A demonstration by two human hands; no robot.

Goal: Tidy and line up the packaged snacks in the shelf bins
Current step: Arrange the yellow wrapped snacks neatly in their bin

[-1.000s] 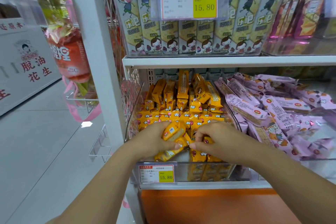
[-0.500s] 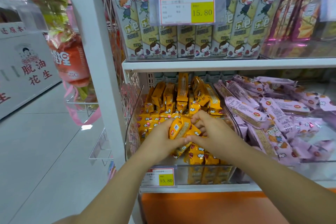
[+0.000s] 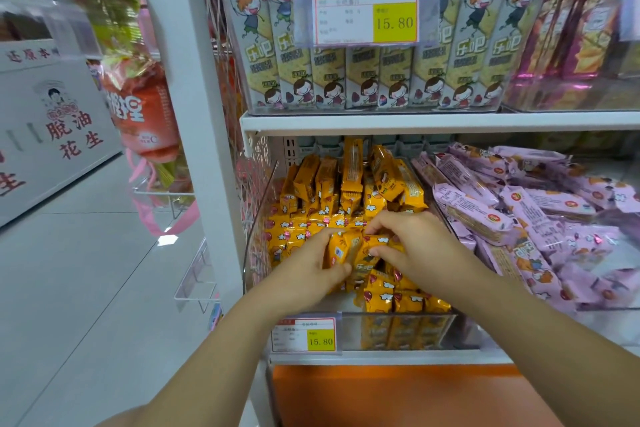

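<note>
A clear plastic bin [image 3: 346,331] on the lower shelf holds several yellow snack packets [image 3: 349,180], some standing at the back, some lying loose in the middle. My left hand [image 3: 311,267] grips a small bunch of yellow packets [image 3: 343,250] from the left. My right hand [image 3: 408,246] pinches the same bunch from the right with curled fingers. Both hands are inside the bin, above a row of upright packets [image 3: 398,298] at its front.
A neighbouring bin to the right holds jumbled pink packets [image 3: 512,218]. Above the white shelf board [image 3: 415,121] stands a bin of upright grey-and-yellow packets [image 3: 363,80]. A white upright post [image 3: 194,114] is at the left, with hanging bags [image 3: 138,107] and an aisle floor beyond.
Both hands have lifted the bunch of yellow packets from the bin's front toward its middle, further back.
</note>
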